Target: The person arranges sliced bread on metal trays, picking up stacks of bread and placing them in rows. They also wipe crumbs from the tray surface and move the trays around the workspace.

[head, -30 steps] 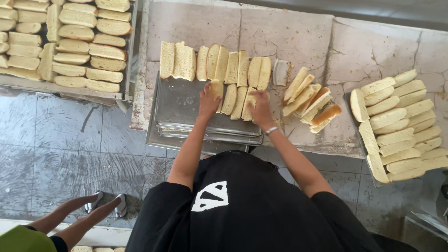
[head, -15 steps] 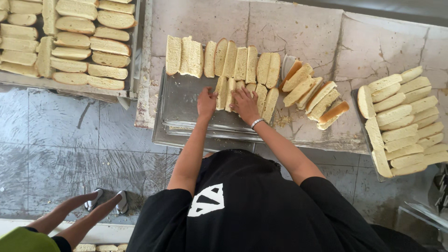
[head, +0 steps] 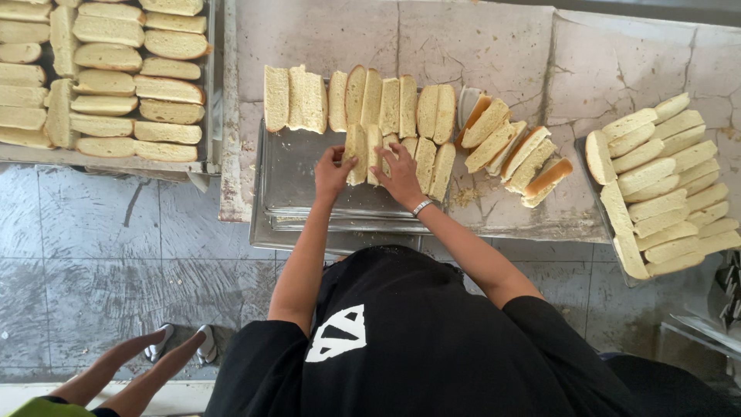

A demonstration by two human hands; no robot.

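My left hand [head: 332, 171] and my right hand [head: 401, 176] reach over a stack of metal trays [head: 297, 181] on a cracked stone counter. Both press on a short front row of pale bread slices [head: 378, 150] standing on edge. The left hand grips the leftmost slice of that row, and the right hand rests on the slices beside it, a bracelet on its wrist. Behind them a longer back row of bread slices [head: 309, 99] stands along the tray's far edge. I wear a black shirt with a white emblem.
Loose slices with browner crusts [head: 513, 147] lean on the counter right of the trays. A tray of slices [head: 664, 185] lies at the far right, another full tray [head: 108, 77] at upper left. Another person's arms [head: 123, 374] show at lower left above a tiled floor.
My hands have shifted left along the front row, pushing its slices upright and together. The view has also shifted slightly.
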